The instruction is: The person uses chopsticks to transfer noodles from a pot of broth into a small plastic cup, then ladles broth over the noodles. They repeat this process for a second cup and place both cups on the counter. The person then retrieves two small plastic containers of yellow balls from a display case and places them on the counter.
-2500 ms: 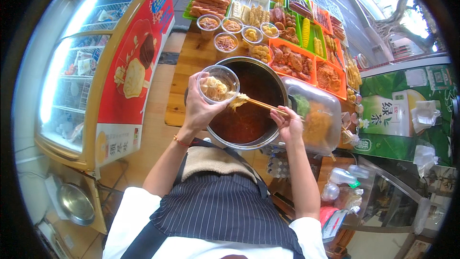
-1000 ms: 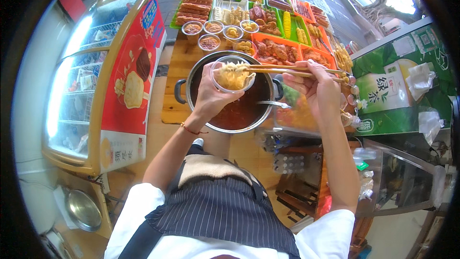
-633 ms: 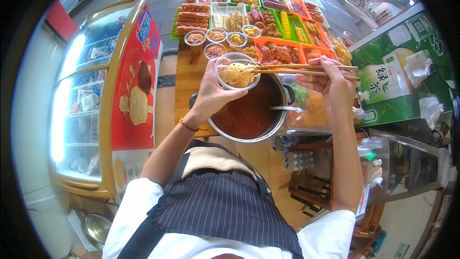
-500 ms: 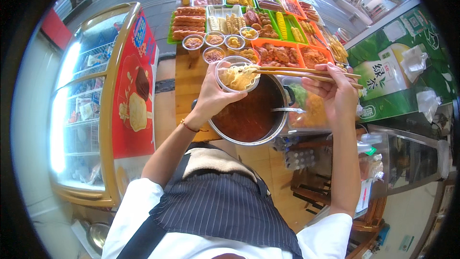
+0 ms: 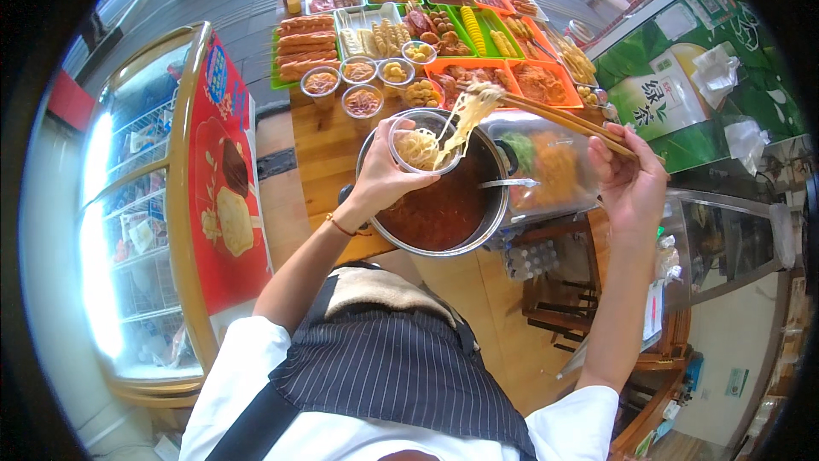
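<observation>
Holding hand: left hand (image 5: 384,175), its fingers curled round the outside of a small, round, clear plastic cup (image 5: 401,122).
Right hand (image 5: 636,179): fingers grasping a pair of long, light-brown wooden chopsticks (image 5: 559,118).
Cup: above the far-left part of the big round steel pot (image 5: 444,252), mouth upward.
Noodles (image 5: 472,114): pale yellow; some inside the cup, others gripped at the chopstick tips over the pot's far side, hanging down and leftward to the cup.
Chopsticks: long axis slanting from right of the pot up-left to the tips.
Writing: large dark characters on the green printed sheet (image 5: 627,69) right of the pot; lettering on the glass-fronted freezer's red panel (image 5: 222,171) left of it.
Pot: red-brown broth (image 5: 435,214), a silver metal handle (image 5: 509,183) over its right rim.
Right of pot: clear rectangular plastic tub (image 5: 550,207), green and orange food inside.
Beyond pot: wooden tabletop (image 5: 311,171) with filled clear cups (image 5: 363,115), sausages (image 5: 309,43), a green tray (image 5: 486,22) of corn.
</observation>
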A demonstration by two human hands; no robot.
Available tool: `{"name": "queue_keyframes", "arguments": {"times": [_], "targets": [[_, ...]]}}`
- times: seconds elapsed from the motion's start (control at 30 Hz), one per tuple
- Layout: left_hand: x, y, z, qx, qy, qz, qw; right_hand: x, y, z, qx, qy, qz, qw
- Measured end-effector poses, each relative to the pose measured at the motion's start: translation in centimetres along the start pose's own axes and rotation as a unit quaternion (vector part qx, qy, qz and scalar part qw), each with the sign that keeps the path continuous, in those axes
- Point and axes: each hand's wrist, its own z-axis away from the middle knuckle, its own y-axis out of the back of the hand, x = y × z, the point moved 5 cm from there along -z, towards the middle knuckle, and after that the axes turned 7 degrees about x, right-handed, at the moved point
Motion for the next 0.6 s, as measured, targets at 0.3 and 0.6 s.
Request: {"name": "queue_keyframes", "arguments": {"times": [0.3, 0.6], "targets": [[-4.5, 2.1, 0.9, 0.028, 0.008, -0.137, 0.99, -3.3, 2.7, 0.2, 0.055, 0.055, -0.062, 0.995], [-4.3, 3.4, 0.7, 0.061, 0.012, -0.091, 0.994, 11.2, 5.4, -0.4, 0.113, -0.009, 0.122, 0.986]]}}
